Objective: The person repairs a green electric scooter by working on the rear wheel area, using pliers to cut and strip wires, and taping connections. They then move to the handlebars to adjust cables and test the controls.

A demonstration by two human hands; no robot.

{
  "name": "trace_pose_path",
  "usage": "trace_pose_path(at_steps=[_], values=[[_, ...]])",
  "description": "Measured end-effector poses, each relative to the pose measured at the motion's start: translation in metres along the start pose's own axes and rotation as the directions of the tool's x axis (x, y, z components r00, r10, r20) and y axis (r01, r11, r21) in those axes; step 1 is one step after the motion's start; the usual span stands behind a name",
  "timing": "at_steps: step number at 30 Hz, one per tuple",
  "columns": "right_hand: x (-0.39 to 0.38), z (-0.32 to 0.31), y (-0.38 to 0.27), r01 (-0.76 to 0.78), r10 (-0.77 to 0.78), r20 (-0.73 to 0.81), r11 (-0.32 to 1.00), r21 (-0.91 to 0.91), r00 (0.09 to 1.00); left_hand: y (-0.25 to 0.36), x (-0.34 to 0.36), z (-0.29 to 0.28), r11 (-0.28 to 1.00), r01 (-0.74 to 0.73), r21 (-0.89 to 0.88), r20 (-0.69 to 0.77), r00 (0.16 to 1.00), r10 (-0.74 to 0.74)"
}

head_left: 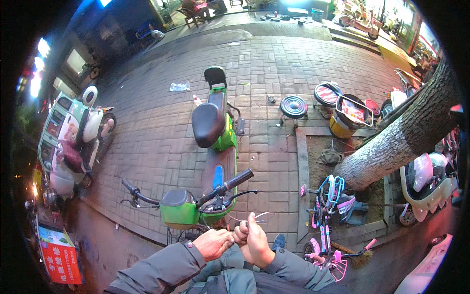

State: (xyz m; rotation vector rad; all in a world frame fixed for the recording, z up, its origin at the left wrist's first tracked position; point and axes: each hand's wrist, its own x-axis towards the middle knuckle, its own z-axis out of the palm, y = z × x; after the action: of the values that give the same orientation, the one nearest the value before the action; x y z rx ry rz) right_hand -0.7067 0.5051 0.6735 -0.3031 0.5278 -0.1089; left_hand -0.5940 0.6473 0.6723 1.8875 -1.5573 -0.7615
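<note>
Close in front of me stands a green electric scooter (180, 210) with a black seat (207, 124) and black handlebars (238, 179). My left hand (213, 244) is closed in a pinch just below its front, fingertips against those of my right hand. My right hand (253, 243) is closed too, thumb raised, gripping a thin wire. From between the hands thin pale wire (264, 213) loops up beside the right handlebar. Whether both hands hold the same strand is hard to tell, since the fingers cover it.
On the right are a small pink-and-black child's bicycle (324, 230), a leaning tree trunk (391, 137), a round stool (293, 106) and a yellow-and-black bucket (344, 125). A white three-wheeler (73, 132) stands left, near a red sign (59, 262). A plastic wrapper (179, 86) lies on the paving.
</note>
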Motion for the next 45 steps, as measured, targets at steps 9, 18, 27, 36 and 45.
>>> trace_pose_path(at_steps=[9,18,27,36,45], values=[[-0.052,-0.014,0.018,0.152,-0.155,0.004,0.961,-0.231,0.988,-0.063,0.028,0.012,0.907,-0.414,-0.080,0.286,0.862,0.418],[-0.042,-0.017,0.010,-0.090,0.088,-0.022,0.961,-0.262,0.996,-0.027,-0.018,0.001,0.962,0.239,0.131,0.388,0.881,-0.271],[-0.030,-0.002,-0.012,-0.076,0.075,-0.015,0.961,-0.267,0.997,-0.014,-0.013,-0.007,0.846,0.504,0.177,0.356,0.768,-0.532],[-0.004,-0.013,-0.047,-0.067,0.078,0.047,0.978,-0.197,0.996,-0.010,0.003,-0.001,0.864,0.500,0.058,0.226,0.837,-0.499],[-0.065,-0.120,-0.065,-0.100,0.078,-0.063,0.810,-0.578,0.995,0.020,0.053,0.019,0.980,0.062,0.188,0.121,0.989,-0.086]])
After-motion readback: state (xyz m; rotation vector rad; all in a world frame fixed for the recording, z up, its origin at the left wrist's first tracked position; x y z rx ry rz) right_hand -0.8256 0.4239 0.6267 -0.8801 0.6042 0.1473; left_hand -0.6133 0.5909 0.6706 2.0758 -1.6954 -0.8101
